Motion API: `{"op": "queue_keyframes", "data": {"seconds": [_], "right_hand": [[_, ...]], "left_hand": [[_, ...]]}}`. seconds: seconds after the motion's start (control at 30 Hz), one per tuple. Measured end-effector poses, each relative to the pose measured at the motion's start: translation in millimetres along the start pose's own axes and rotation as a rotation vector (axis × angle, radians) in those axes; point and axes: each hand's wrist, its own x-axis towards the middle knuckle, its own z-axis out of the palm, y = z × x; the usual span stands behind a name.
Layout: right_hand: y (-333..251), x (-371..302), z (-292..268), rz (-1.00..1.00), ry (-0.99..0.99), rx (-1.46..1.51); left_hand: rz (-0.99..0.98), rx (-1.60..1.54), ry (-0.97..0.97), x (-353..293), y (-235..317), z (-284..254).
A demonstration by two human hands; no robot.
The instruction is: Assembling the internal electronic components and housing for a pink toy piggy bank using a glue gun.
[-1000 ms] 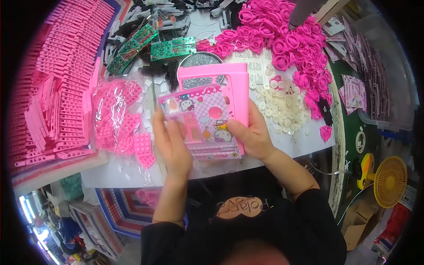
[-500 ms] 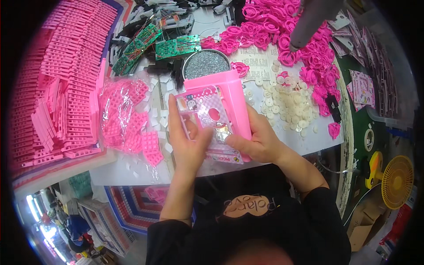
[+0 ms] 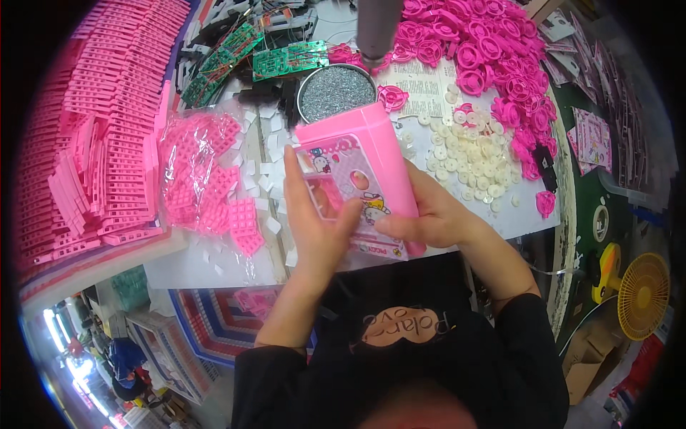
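Observation:
Both hands hold a pink plastic toy casing (image 3: 391, 154) above the near part of the table. On its face lies a printed panel (image 3: 339, 159) with cartoon figures, a round hole and a larger window. My left hand (image 3: 314, 232) grips the left side, its thumb near the panel's lower part and a finger stretched along the edge. My right hand (image 3: 436, 214) wraps the right side, thumb pressing the panel near its lower right. Fingers behind the casing are hidden. Just beyond it stands a round tin (image 3: 337, 93) of small grey metal pieces, probably screws.
Pink parts (image 3: 114, 107) are stacked at left, beside a clear bag of pink keypads (image 3: 196, 171). Green circuit boards (image 3: 289, 58) lie at the back. Cream discs (image 3: 475, 154) and pink ring parts (image 3: 493, 64) cover the right. A dark grey tool (image 3: 379, 28) hangs over the far side.
The casing has moved slightly right in my hands. The panel, earlier tilted off the casing, now lies closer against its face. The hanging grey tool has swung left.

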Motion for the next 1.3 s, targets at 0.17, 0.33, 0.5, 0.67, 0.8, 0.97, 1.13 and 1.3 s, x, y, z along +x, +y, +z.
{"op": "queue_keyframes", "data": {"seconds": [0.17,0.33,0.5,0.67,0.8,0.97,1.13,1.3], "right_hand": [[10.5,-7.2,-3.1,0.109,-0.027,0.361],[0.0,1.1,-2.8,0.257,-0.056,0.323],[4.1,-13.5,-5.2,0.339,-0.094,0.426],[16.4,-20.0,-3.7,0.362,-0.084,0.497],[6.1,-24.9,4.5,0.271,-0.002,0.526],[-2.5,-20.5,15.3,0.152,0.004,0.593],[-5.4,-19.5,17.8,0.196,0.078,0.474],[-4.8,-19.8,15.6,0.225,0.102,0.555]], "left_hand": [[0.220,0.597,-0.108,7.7,6.1,-19.2],[-0.205,-0.296,0.092,31.8,-15.4,-39.0],[-0.131,-0.330,0.139,37.4,-15.5,-44.4],[-0.073,-0.317,0.128,40.4,-2.0,-41.7],[0.000,-0.310,0.190,41.0,2.8,-39.2],[-0.138,-0.402,0.224,41.7,4.5,-43.7],[-0.047,-0.476,0.223,39.0,-2.2,-37.6],[-0.158,-0.452,0.236,41.1,8.1,-36.8]]}}
